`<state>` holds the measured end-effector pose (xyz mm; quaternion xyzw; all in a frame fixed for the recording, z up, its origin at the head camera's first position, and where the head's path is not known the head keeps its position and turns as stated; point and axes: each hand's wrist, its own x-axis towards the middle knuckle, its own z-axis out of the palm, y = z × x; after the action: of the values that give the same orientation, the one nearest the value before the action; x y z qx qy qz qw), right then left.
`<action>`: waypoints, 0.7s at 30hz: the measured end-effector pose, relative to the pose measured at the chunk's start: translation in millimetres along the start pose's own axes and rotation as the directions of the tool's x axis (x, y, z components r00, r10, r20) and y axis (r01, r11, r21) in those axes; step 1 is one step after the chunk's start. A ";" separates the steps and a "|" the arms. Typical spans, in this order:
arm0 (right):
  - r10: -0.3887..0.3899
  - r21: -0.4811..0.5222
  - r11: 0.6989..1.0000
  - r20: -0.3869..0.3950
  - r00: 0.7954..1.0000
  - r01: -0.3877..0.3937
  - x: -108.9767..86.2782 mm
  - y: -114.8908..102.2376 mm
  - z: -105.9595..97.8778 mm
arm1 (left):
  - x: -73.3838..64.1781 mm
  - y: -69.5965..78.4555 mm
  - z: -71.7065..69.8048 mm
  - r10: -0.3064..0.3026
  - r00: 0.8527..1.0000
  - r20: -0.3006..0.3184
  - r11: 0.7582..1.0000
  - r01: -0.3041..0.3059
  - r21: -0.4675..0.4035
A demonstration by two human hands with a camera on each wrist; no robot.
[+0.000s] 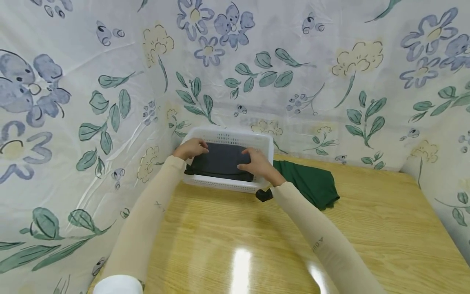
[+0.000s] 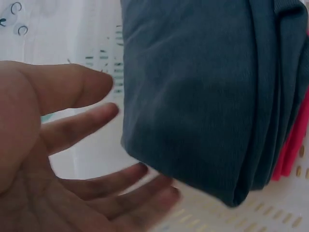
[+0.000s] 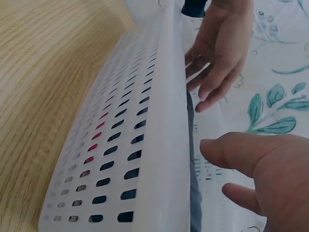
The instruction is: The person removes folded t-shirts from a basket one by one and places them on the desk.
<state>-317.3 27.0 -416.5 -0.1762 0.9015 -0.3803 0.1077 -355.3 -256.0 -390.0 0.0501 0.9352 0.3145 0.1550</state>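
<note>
A folded dark navy cloth (image 1: 222, 161) lies inside a white perforated plastic basket (image 1: 224, 184). My left hand (image 1: 191, 149) is over the basket's left end, with its fingers apart and loosely bent beside the cloth's edge. In the left wrist view, the fingertips of that hand (image 2: 82, 140) come close to the folded layers; whether they touch is unclear. At the basket's right end, my right hand (image 1: 258, 163) hovers by the cloth with thumb and fingers spread. Something red (image 2: 292, 150), seemingly another cloth, shows beneath the navy one.
A folded green cloth (image 1: 312, 181) lies on the wooden table (image 1: 382, 220) to the right of the basket. Floral sheeting (image 1: 293, 90) hangs behind and along the left side, close to the basket. Black wrist camera gear (image 1: 263, 195) sits under my right wrist.
</note>
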 end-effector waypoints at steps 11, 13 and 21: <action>0.169 0.122 0.977 0.075 0.983 -0.177 6.2 0.8 4.8 | 12.6 -7.7 3.5 -0.107 0.987 0.123 0.990 0.118 -0.083; 0.197 0.162 0.964 0.092 0.976 -0.209 8.1 0.8 5.9 | 9.9 -8.5 3.1 -0.112 0.986 0.123 0.988 0.124 -0.092; 0.235 0.333 0.905 0.126 0.964 -0.264 11.9 2.7 8.2 | 5.7 -9.2 0.0 -0.072 0.994 0.077 0.985 0.083 -0.152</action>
<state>-326.1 18.8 -424.8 -0.0535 0.8302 -0.5086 0.2220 -360.7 -262.3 -397.0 0.0127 0.9030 0.3781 0.2035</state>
